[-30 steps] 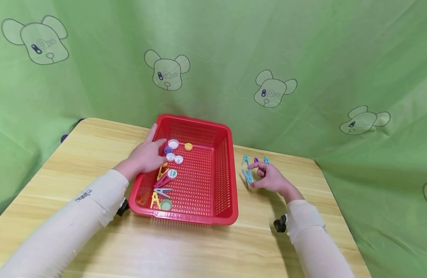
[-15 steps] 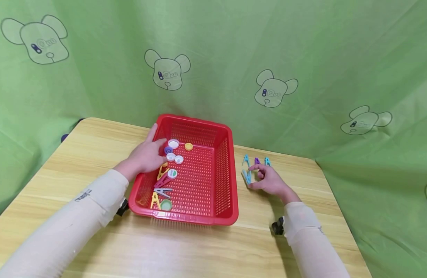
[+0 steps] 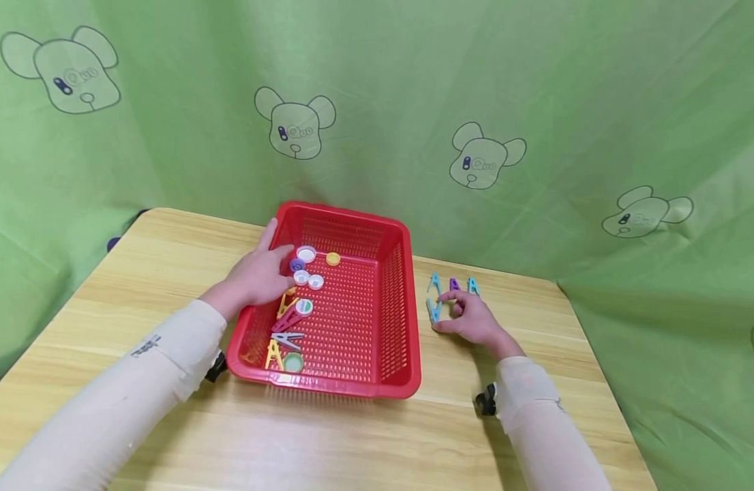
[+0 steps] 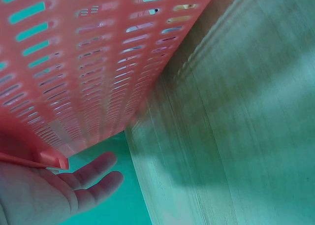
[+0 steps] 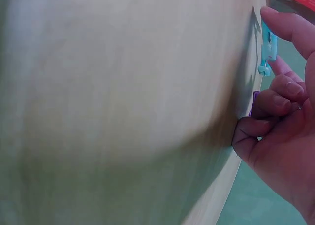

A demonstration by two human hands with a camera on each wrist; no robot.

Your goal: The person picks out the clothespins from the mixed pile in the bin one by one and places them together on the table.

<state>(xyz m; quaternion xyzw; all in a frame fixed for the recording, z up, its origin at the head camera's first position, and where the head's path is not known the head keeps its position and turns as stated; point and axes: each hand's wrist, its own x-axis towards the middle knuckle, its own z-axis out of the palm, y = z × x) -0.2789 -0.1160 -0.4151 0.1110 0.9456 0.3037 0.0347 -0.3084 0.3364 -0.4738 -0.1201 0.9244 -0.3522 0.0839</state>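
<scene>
The left hand (image 3: pixel 260 274) rests over the left rim of a red plastic basket (image 3: pixel 412 300). Some digits reach inside while two straight fingers (image 4: pixel 101 185) extend outside the wall in the left wrist view. Right of the basket, the right hand (image 3: pixel 472 318) pinches a light blue clothespin (image 3: pixel 434 311) between thumb and index finger, low over the table. In the right wrist view the thumb (image 5: pixel 285 25) is at one end of that clothespin, and the other fingers are curled. Behind it lie another light blue clothespin (image 3: pixel 435 281), a purple one (image 3: pixel 454 284) and a blue one (image 3: pixel 472 286).
Inside the basket are white bottle caps (image 3: pixel 316 281), a yellow cap (image 3: pixel 333 259), a green cap (image 3: pixel 294 362), a grey clothespin (image 3: pixel 288 339), a dark pink clothespin (image 3: pixel 286 318) and yellow clothespins (image 3: pixel 274 353). A green curtain (image 3: pixel 377 82) hangs behind the wooden table (image 3: pixel 352 443).
The right hand has shifted slightly left and toward the near side, and the pinched light blue clothespin has turned and moved a little left. The left hand and basket stay put.
</scene>
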